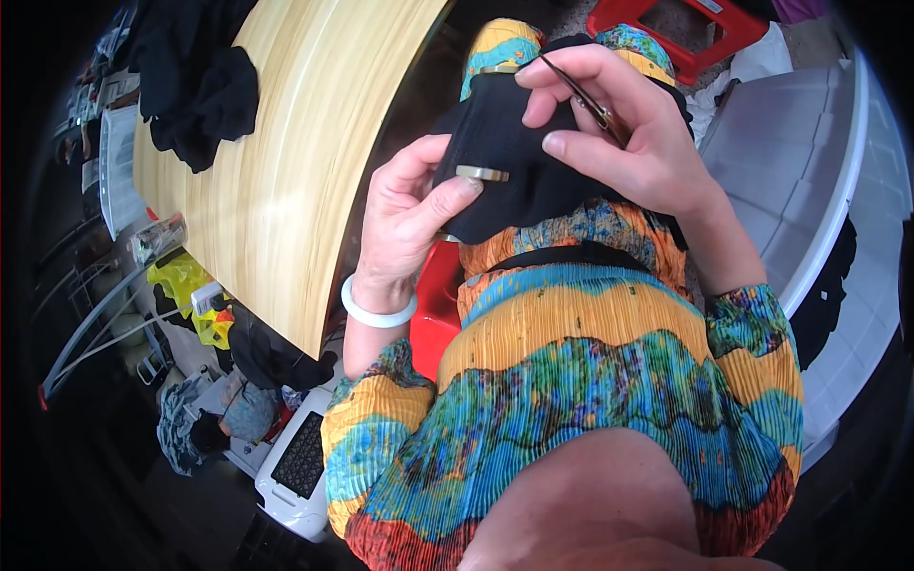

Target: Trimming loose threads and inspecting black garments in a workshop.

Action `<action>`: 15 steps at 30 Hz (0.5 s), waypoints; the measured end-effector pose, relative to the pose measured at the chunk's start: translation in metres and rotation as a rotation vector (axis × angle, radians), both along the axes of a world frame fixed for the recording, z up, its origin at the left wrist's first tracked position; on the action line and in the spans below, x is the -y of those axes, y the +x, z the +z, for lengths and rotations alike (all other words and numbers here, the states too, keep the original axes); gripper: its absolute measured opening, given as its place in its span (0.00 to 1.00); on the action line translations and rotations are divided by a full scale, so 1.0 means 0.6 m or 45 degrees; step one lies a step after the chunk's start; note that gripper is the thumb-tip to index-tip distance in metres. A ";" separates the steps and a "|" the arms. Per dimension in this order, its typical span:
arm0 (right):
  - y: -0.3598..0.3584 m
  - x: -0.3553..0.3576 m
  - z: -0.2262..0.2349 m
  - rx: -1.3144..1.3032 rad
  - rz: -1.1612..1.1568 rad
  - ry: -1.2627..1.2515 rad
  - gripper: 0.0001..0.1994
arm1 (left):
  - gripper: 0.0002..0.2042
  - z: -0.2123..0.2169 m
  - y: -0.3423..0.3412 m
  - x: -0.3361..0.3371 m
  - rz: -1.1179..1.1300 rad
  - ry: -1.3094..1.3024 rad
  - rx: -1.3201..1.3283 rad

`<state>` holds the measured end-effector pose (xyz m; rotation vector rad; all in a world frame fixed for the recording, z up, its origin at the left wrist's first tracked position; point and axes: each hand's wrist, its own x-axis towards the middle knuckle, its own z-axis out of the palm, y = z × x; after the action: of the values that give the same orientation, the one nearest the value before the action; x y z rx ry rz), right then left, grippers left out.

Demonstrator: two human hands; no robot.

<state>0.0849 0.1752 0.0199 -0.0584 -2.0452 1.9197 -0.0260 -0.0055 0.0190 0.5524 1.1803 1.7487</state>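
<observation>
The finely pleated top [590,333] runs in wavy bands of yellow, turquoise, green and rust, its sleeves [369,428] matching; a bangle [377,319] (pale, smooth, round) circles the left wrist [383,293].

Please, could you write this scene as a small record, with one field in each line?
Left hand: pinches black cloth over the lap, thumb at a pale flat piece
Right hand: holds a slender dark tool
Jewellery: white bangle, left side
Clothing: pleated multicoloured garment
At left: wood-grain table bearing a dark fabric bundle
At right: grey plastic container
</observation>
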 end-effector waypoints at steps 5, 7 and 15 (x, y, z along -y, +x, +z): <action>0.002 0.006 0.010 0.045 0.041 -0.028 0.20 | 0.13 0.006 -0.002 -0.005 -0.005 -0.043 -0.015; 0.002 0.011 0.007 0.048 0.070 -0.134 0.21 | 0.12 0.011 -0.001 -0.009 -0.012 -0.056 -0.022; 0.000 0.011 -0.005 0.046 0.079 -0.328 0.23 | 0.13 0.019 -0.005 -0.027 0.011 -0.045 0.285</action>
<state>0.0847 0.1687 0.0170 -0.0922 -1.8289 2.2259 -0.0290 0.0110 0.0307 0.3211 1.0548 1.7435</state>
